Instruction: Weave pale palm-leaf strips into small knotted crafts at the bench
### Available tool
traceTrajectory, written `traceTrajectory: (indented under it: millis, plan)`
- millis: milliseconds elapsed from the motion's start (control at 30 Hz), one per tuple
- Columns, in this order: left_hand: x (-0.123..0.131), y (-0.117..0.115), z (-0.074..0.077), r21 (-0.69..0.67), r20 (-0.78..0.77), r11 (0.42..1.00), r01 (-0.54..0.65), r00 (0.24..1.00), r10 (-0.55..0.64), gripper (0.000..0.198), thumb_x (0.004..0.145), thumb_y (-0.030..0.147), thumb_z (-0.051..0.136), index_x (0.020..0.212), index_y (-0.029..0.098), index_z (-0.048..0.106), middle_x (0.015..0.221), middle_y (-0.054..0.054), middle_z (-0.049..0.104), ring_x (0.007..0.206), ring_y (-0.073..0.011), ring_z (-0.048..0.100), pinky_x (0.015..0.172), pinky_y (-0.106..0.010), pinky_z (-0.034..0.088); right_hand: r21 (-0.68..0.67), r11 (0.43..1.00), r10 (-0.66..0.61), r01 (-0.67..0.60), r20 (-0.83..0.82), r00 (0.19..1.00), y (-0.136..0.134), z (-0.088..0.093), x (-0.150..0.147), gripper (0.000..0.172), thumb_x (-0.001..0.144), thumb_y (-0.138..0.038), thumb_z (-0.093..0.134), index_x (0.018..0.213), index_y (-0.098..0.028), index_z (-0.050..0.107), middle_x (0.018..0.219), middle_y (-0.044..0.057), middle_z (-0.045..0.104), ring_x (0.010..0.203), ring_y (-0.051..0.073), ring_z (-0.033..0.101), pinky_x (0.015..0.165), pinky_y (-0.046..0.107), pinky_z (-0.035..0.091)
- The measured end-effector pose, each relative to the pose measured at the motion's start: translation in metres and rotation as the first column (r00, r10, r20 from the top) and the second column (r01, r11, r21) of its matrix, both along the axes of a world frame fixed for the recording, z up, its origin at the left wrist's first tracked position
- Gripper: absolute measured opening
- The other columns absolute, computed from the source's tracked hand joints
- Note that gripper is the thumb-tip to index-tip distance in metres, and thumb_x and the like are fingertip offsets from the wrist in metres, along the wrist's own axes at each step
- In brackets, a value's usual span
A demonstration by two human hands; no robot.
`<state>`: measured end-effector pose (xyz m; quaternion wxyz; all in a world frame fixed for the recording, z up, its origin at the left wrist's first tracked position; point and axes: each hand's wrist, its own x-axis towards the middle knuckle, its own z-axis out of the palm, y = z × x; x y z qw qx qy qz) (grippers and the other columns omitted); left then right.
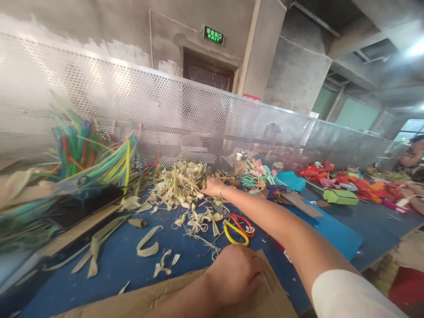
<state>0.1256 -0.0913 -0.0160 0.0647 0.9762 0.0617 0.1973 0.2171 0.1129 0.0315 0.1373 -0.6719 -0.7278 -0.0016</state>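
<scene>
Ahead of the left hand (234, 270), at the end of an outstretched arm, the right hand (213, 187) reached into the right edge of a heap (179, 183) of dry, pale strips. Its fingers pointed toward the heap and were partly lost among the strips, so I could not tell whether they pinched any. A bracelet (221, 191) circled the right wrist, and a white sleeve (344, 293) covered the arm farther back.

The left hand was curled, knuckles upward, over the cardboard (172, 293) at the table's near edge; its fingertips were hidden, and I could not tell what, if anything, they gripped. Just beyond it lay scissors (237, 230) with yellow and red loops, between the two hands. To its left, loose curls (145, 247) of strip were scattered on the blue table (121, 254).

Well left of the right hand stood a bunch of coloured stems (81, 152), mostly green, with more stems spilling sideways. Just behind and right of that hand were a metal-lidded jar (240, 163) and pink flowers (258, 168). Farther right came blue card (342, 236), a green box (340, 197) and a red-orange pile (367, 187), with a person (412, 157) at the far edge. Beyond both hands ran a perforated screen (215, 117).
</scene>
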Motion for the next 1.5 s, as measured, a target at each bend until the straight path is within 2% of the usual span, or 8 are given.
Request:
traceTrajectory:
  millis: [200,367,567,800,967,1167,1300,1500]
  plan:
    - [-0.001,0.001,-0.005,0.009,0.028,1.0,-0.006,1.0,0.006,0.017,0.087,0.033,0.048,0.075,0.021,0.052,0.077,0.002,0.064,0.069,-0.0141,0.058,0.057,-0.028,0.036,0.18,0.983,0.009,0.024,-0.177,0.984,0.059,0.033,-0.04,0.059,0.081,-0.025,0.053,0.137,-0.016,0.035,0.117,0.013,0.061,0.108,0.023,0.059,0.09,0.032,0.046]
    - [0.0,0.003,-0.005,0.004,0.021,1.0,-0.002,1.0,0.002,0.019,0.089,0.034,0.045,0.078,0.021,0.054,0.079,0.001,0.065,0.07,-0.0138,0.059,0.056,-0.027,0.037,0.282,0.951,-0.087,0.127,-0.153,0.984,0.07,0.069,-0.022,0.068,0.079,-0.018,0.053,0.143,-0.016,0.029,0.125,0.016,0.053,0.109,0.024,0.057,0.09,0.034,0.045]
    - [-0.001,0.002,0.001,-0.013,-0.011,1.0,-0.003,1.0,0.002,0.021,0.087,0.035,0.047,0.075,0.02,0.056,0.076,-0.002,0.065,0.069,-0.0159,0.06,0.056,-0.027,0.039,0.405,0.909,-0.102,0.094,-0.001,0.995,0.024,0.053,0.008,0.023,0.086,-0.028,0.048,0.098,-0.018,0.065,0.103,0.01,0.061,0.095,0.021,0.058,0.084,0.032,0.043]
    - [-0.002,0.001,0.005,-0.021,-0.042,0.999,-0.028,0.999,0.027,0.02,0.085,0.035,0.048,0.076,0.021,0.059,0.077,-0.003,0.066,0.069,-0.0178,0.061,0.057,-0.028,0.042,0.424,0.86,0.221,-0.285,0.194,0.956,-0.025,0.022,-0.024,0.033,0.091,-0.044,0.045,0.091,-0.021,0.068,0.097,0.007,0.063,0.098,0.019,0.05,0.088,0.031,0.035]
    - [-0.001,0.0,0.003,-0.015,-0.015,1.0,-0.017,1.0,0.017,0.019,0.086,0.035,0.048,0.08,0.021,0.06,0.082,-0.003,0.068,0.072,-0.0178,0.062,0.06,-0.028,0.044,0.4,0.86,0.186,-0.316,0.331,0.925,-0.014,0.026,-0.073,0.028,0.083,-0.043,0.058,0.09,-0.019,0.071,0.111,0.011,0.059,0.111,0.027,0.04,0.095,0.041,0.028]
    - [0.001,0.003,-0.003,0.05,0.018,0.999,0.021,1.0,-0.022,0.022,0.088,0.036,0.045,0.082,0.021,0.061,0.085,-0.003,0.068,0.077,-0.0178,0.062,0.061,-0.028,0.044,0.402,0.908,0.166,-0.119,-0.085,0.983,0.002,0.066,-0.083,0.023,0.083,-0.039,0.057,0.086,-0.023,0.073,0.102,0.006,0.067,0.104,0.023,0.05,0.093,0.039,0.034]
    - [0.001,0.001,-0.003,0.091,0.013,0.996,0.023,1.0,-0.024,0.026,0.088,0.035,0.044,0.074,0.02,0.059,0.078,-0.005,0.066,0.074,-0.017,0.061,0.062,-0.027,0.043,0.527,0.849,0.376,-0.037,-0.552,0.744,-0.021,0.089,-0.057,0.029,0.08,-0.04,0.056,0.093,-0.017,0.069,0.095,0.005,0.068,0.088,0.016,0.06,0.083,0.029,0.044]
    - [-0.008,-0.005,0.009,0.06,0.051,0.996,-0.062,0.997,0.059,0.02,0.085,0.027,0.046,0.079,0.02,0.063,0.08,-0.006,0.067,0.073,-0.017,0.06,0.065,-0.026,0.042,0.248,0.944,0.257,0.215,-0.966,-0.014,-0.078,0.044,-0.028,0.024,0.065,-0.021,0.063,0.087,-0.018,0.054,0.073,0.0,0.065,0.069,0.013,0.065,0.057,0.021,0.048]
